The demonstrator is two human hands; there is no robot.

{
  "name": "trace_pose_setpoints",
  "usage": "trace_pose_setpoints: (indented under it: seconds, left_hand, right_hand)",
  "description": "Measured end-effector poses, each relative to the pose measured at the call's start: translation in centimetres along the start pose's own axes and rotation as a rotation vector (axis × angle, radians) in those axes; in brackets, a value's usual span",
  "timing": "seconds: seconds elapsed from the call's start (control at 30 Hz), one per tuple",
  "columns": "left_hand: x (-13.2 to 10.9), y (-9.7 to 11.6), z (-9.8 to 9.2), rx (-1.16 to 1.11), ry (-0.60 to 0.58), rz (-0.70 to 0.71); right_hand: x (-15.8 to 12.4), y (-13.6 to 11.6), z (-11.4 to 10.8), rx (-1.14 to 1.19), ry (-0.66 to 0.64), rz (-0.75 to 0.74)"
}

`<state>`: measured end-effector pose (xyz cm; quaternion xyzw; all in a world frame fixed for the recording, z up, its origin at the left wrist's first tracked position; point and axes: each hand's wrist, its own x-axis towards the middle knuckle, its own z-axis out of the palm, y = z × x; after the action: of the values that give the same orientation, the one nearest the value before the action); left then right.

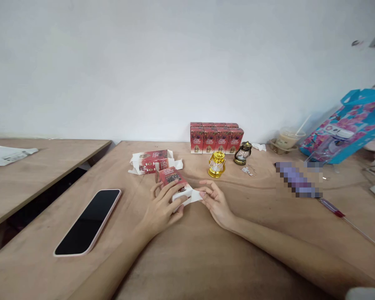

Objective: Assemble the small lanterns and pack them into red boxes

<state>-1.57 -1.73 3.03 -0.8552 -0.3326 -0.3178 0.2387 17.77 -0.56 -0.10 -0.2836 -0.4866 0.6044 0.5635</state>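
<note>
A small red and white printed carton (171, 175) lies on the table, its white end flap (196, 195) sticking out toward the right. My left hand (165, 204) is wrapped over the carton and grips it. With thumb and fingers, my right hand (215, 202) pinches the flap. Just behind the carton are red boxes (154, 156) with open white flaps, lying on their sides. A gold miniature lantern (217, 164) stands upright beyond my right hand, and a dark bronze one (243, 153) stands to its right. What the carton contains is hidden.
Red boxes (217, 139) stand in rows by the wall. A phone (88, 223) lies at the left. Toward the right are an iced drink cup (286, 138) in a carrier, a blue floral bag (346, 125) and a blurred-out purple item (296, 179). A gap separates the left table (43, 171).
</note>
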Motion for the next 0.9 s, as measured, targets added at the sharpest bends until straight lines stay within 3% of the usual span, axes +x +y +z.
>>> trace_pose_setpoints:
  seconds: [0.27,0.43,0.63,0.9]
  left_hand:
    - [-0.3,-0.6,0.3,-0.077,-0.033,0.029]
    - [-0.6,-1.4,0.4,-0.054,0.05,0.058]
    - [-0.6,-0.3,0.2,-0.104,0.108,0.007]
    - [-0.2,1.1,-0.3,-0.122,0.151,-0.091]
  right_hand:
    - [-0.7,0.6,-0.5,-0.188,0.007,-0.075]
    - [-1.4,-0.5,-0.3,-0.254,-0.14,-0.183]
    - [-1.6,-1.4,-0.1,-0.531,-0.284,-0.362]
    - [-1.7,-1.2,0.5,-0.348,-0.358,-0.275]
